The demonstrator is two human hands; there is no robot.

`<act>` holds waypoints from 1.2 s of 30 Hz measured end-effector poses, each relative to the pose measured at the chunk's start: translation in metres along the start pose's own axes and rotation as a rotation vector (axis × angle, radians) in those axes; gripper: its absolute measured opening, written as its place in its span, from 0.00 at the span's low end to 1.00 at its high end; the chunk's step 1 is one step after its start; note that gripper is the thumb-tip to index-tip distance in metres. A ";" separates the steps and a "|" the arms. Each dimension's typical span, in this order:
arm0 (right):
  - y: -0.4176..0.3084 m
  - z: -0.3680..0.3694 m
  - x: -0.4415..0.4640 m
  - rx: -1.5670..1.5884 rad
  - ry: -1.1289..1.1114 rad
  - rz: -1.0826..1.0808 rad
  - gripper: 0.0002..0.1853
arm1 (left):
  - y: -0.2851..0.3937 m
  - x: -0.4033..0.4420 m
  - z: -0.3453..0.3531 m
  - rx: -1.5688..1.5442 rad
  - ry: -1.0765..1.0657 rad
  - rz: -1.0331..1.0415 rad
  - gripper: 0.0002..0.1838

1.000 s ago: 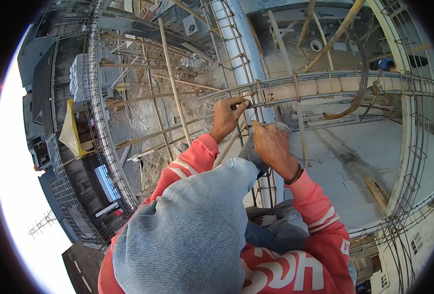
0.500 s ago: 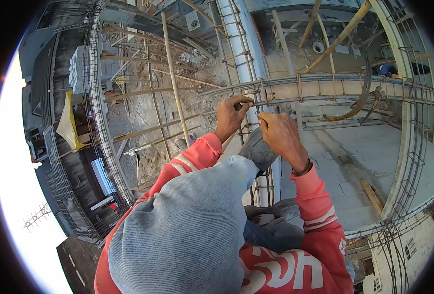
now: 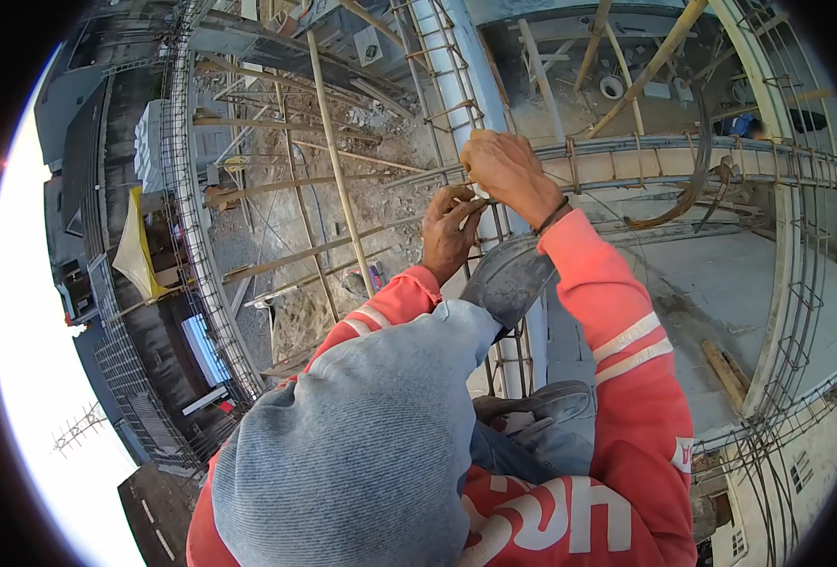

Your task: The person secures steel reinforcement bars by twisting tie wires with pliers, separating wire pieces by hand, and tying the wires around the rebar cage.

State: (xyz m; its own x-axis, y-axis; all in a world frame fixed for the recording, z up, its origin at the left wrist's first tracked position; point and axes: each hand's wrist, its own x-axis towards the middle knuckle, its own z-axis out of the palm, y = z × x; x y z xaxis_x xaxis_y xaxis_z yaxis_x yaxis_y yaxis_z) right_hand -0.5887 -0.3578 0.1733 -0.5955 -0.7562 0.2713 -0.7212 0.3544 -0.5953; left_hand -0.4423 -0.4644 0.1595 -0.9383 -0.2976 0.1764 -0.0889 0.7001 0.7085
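Two bare hands, at the crossing of two steel cages, centre of the frame: left hand (image 3: 450, 236), fingers bent, tips at the rods; right hand (image 3: 511, 173), higher in the frame, fingers curled downward, palm hidden; whether either grips a wire or rod cannot be told. One long, narrow cage (image 3: 639, 144) of grey-blue rods and rust-brown stirrups, from centre to right edge; long axis roughly left to right, slightly bowed, rod ends pointing left. One second, dark-rodded cage (image 3: 453, 111), along a pale blue beam (image 3: 483, 85); long axis from upper centre to lower centre. Status, by judgement: stirrups in place right of the hands; crossing under the fingers apparently unfinished, its fastening out of sight. One bundle of thin brown-and-grey strands (image 3: 691, 197), draped across the long cage, right of centre. One dark grey boot (image 3: 567, 402), below the hands.
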 end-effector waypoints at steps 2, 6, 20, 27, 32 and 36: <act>-0.004 0.004 0.012 -0.069 -0.036 -0.035 0.04 | -0.001 0.003 -0.001 0.076 0.012 0.183 0.08; -0.005 0.017 0.017 -0.145 -0.130 -0.047 0.03 | 0.007 0.004 -0.002 0.110 -0.041 0.169 0.07; -0.040 -0.105 0.057 -0.194 -0.309 -0.049 0.04 | 0.015 0.017 -0.005 0.098 -0.085 0.164 0.04; -0.033 -0.033 0.054 -0.143 -0.187 -0.134 0.04 | 0.008 0.015 -0.005 0.052 -0.226 -0.015 0.08; -0.033 -0.056 0.039 0.072 0.392 -0.443 0.00 | 0.001 0.013 -0.003 0.113 -0.240 0.013 0.07; -0.022 -0.076 -0.023 0.222 0.141 -0.015 0.03 | 0.012 0.019 -0.006 -0.029 -0.239 -0.112 0.05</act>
State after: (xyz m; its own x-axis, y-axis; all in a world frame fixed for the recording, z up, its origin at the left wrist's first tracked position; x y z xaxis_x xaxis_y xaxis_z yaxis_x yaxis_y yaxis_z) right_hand -0.5860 -0.3062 0.2376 -0.6397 -0.6711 0.3748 -0.6445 0.2025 -0.7373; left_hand -0.4596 -0.4659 0.1752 -0.9758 -0.2079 -0.0680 -0.1901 0.6518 0.7342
